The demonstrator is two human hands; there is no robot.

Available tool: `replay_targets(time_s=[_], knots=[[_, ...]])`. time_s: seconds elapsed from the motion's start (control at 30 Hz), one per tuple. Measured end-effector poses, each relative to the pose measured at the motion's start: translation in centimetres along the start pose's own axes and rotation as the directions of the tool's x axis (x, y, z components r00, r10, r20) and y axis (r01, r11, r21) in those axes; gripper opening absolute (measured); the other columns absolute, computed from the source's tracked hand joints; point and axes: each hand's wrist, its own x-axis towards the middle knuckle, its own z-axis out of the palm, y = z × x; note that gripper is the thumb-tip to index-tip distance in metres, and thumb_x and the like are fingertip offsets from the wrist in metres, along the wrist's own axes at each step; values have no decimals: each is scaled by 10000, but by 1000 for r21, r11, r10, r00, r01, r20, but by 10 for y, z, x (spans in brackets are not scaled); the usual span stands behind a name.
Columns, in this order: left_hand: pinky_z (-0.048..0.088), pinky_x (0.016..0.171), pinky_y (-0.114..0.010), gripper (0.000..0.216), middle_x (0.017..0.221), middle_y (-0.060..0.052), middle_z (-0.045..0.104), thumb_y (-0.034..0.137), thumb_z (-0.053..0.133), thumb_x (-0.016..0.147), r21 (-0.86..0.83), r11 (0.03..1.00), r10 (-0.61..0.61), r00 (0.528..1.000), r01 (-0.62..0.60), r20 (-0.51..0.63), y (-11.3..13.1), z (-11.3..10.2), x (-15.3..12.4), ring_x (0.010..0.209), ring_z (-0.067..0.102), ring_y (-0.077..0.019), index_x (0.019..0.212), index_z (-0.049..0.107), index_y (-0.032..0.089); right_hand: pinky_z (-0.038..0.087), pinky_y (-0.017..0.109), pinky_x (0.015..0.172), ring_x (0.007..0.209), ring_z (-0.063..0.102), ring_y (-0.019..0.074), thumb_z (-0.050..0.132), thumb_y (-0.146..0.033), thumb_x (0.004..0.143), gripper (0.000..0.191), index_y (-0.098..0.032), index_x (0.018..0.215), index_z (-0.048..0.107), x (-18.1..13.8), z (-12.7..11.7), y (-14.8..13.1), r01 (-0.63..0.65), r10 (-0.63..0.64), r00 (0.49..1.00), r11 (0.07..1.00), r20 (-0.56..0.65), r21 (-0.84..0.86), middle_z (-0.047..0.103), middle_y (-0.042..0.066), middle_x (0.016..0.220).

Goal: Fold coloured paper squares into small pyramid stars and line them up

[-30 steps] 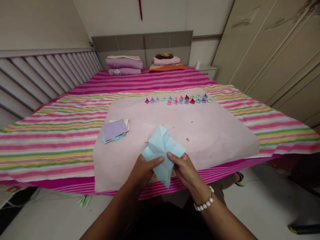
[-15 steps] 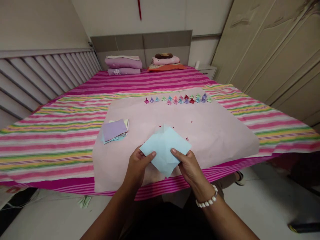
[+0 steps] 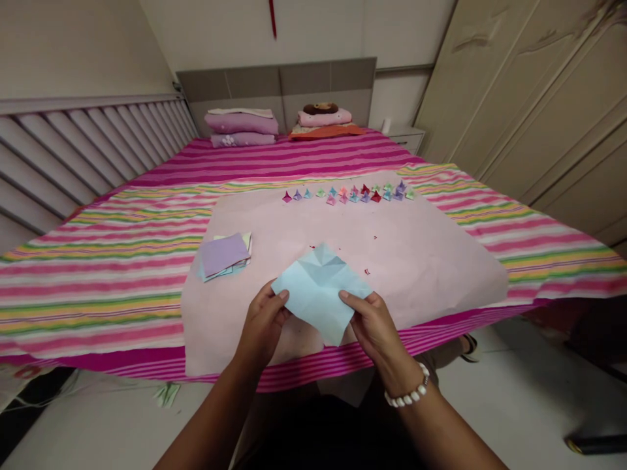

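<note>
A creased sheet of light blue paper is held up over the front of a large pale sheet, one corner pointing away from me and one towards me. My left hand pinches its left corner, thumb on top and fingers underneath. At the right corner my right hand grips the paper the same way, with a white beaded bracelet on that wrist. Fold lines and a raised ridge show in the paper's far half. The fingers beneath it are partly hidden.
The pale sheet covers part of a striped bed. On it, a stack of coloured paper squares lies to the left. Several small folded paper pieces stand in rows at the back. Tiny red scraps lie right of my hands.
The blue paper has opened out flatter and tilted, its near corner shifting right. My left hand has moved slightly left, its thumb nearer the paper's corner. The right hand has barely moved.
</note>
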Motion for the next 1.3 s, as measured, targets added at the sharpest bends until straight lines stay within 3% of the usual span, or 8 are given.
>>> replay_targets(time_s=[0.3, 0.43, 0.57, 0.73, 0.9, 1.03, 1.17, 1.3], knots=[[502, 904, -443, 540, 1051, -116, 714, 629, 588, 751, -183, 974, -118, 989, 132, 84, 2, 0, -1, 1136, 586, -345, 997, 705, 163, 509, 365, 732, 709, 651, 223, 854, -296, 590, 275, -151, 783, 722, 0, -2, 2, -80, 79, 996, 997, 31, 16, 738, 52, 740], [501, 921, -431, 391, 1026, -85, 730, 393, 751, 687, -57, 991, -118, 992, 120, 36, -4, -1, 1, 1117, 603, -323, 1015, 701, 186, 505, 345, 730, 721, 658, 215, 852, -298, 598, 291, -149, 819, 735, -3, 1, 1, -77, 77, 996, 997, 42, -9, 749, 56, 770], [482, 943, -444, 577, 1034, -108, 732, 219, 861, 531, 104, 994, -55, 995, 45, 88, -13, 0, 0, 1097, 613, -333, 1078, 684, 185, 502, 326, 670, 678, 645, 196, 858, -295, 573, 316, -163, 832, 734, -4, 3, 1, -68, 71, 996, 996, 45, -56, 742, 40, 750], [480, 917, -417, 459, 976, -110, 737, 255, 862, 551, 62, 993, -105, 987, 98, 120, -19, 2, 0, 998, 653, -288, 971, 713, 148, 344, 219, 426, 437, 440, 81, 844, -237, 556, 228, -168, 722, 705, -1, 2, 6, -2, 15, 997, 987, 76, -163, 587, -50, 519], [484, 720, -263, 299, 853, -53, 719, 307, 825, 633, 81, 979, -189, 982, 187, 25, -22, 2, 4, 790, 638, -155, 870, 721, 156, 335, 217, 434, 437, 407, 76, 802, -215, 584, 150, -174, 685, 700, 0, 2, 13, 20, 7, 992, 977, 124, -212, 563, -58, 499], [447, 640, -202, 297, 764, -1, 684, 282, 832, 625, 47, 985, -167, 986, 168, -23, -21, 3, 6, 647, 567, -77, 872, 717, 164, 362, 228, 442, 460, 433, 100, 756, -398, 689, 225, -181, 682, 697, -1, 3, 12, -55, 74, 987, 989, 144, -136, 539, -37, 498], [479, 734, -249, 309, 854, -43, 723, 256, 810, 655, 92, 990, -105, 994, 104, 0, -18, 3, 5, 779, 631, -137, 930, 713, 152, 389, 255, 452, 475, 461, 124, 640, -628, 745, 455, -183, 658, 680, -3, 3, 5, -73, 83, 983, 995, 166, -65, 551, -9, 518], [481, 867, -319, 301, 933, -71, 739, 279, 783, 701, 116, 991, -62, 998, 60, 14, -15, 4, 3, 892, 659, -192, 960, 708, 145, 423, 243, 515, 565, 532, 127, 835, -394, 626, 306, -188, 812, 706, -4, 1, 6, -34, 59, 988, 984, 139, -178, 641, -12, 653]])
